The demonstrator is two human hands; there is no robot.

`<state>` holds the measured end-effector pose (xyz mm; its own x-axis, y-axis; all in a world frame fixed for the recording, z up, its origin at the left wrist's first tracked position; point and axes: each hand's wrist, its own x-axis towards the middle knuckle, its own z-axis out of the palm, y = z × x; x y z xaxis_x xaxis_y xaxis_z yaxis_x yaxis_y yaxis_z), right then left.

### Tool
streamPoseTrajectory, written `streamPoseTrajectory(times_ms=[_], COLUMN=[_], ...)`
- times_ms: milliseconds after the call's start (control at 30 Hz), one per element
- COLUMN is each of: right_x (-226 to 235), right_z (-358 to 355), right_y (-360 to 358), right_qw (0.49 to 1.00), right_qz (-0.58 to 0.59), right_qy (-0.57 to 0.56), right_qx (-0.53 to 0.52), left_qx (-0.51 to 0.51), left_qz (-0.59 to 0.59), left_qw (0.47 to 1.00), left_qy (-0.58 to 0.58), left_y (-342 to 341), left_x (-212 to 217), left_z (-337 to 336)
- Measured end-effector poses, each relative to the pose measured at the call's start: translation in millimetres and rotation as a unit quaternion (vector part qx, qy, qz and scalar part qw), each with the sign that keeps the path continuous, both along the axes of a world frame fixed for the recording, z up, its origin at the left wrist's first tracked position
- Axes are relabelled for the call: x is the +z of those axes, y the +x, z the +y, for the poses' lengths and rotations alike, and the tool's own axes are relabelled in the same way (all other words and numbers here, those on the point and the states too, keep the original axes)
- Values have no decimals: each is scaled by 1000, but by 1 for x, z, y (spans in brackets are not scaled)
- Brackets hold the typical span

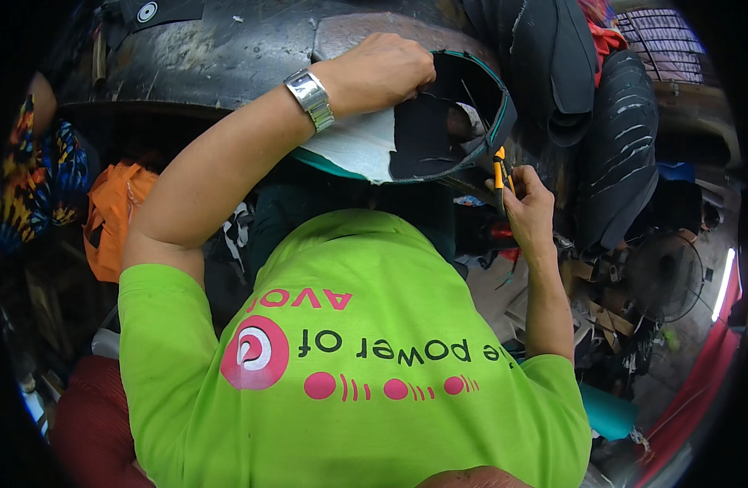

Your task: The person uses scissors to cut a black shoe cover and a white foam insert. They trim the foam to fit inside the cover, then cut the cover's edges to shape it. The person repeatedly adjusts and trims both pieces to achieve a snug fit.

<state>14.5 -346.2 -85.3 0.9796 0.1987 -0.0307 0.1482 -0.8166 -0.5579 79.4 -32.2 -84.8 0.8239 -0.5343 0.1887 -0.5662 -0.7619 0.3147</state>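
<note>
My left hand, with a silver wristwatch on its wrist, is closed on the upper edge of a curved black cover. The cover has teal edging and a whitish patch of lining. It bows open beside that hand, and its inside is dark. To the right of the cover, my right hand is closed round a small yellow-and-black hand tool held upright. Whether the tool is a cutter or snips cannot be made out. Its tip is close to the cover's right rim.
A dark, worn work surface runs along the far side. Long black padded pieces stand at the right, with a fan beyond them. An orange bag hangs at the left, near a person's patterned clothing. Scraps litter the floor.
</note>
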Motion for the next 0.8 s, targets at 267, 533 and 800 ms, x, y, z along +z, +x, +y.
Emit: streamPoseTrajectory(times_ms=[267, 533, 800], right_x=[21, 22, 33], right_z=[9, 14, -16], right_y=[10, 18, 23], right_qw=[990, 991, 985], right_qz=[117, 107, 90], right_qy=[-78, -85, -142], right_qx=[-24, 3, 45], left_qx=[-115, -27, -67], left_qz=[58, 132, 218], left_qw=[970, 971, 954], left_qy=[-207, -198, -193], left_y=[-2, -10, -9], left_x=[-27, -25, -18], left_z=[12, -12, -8])
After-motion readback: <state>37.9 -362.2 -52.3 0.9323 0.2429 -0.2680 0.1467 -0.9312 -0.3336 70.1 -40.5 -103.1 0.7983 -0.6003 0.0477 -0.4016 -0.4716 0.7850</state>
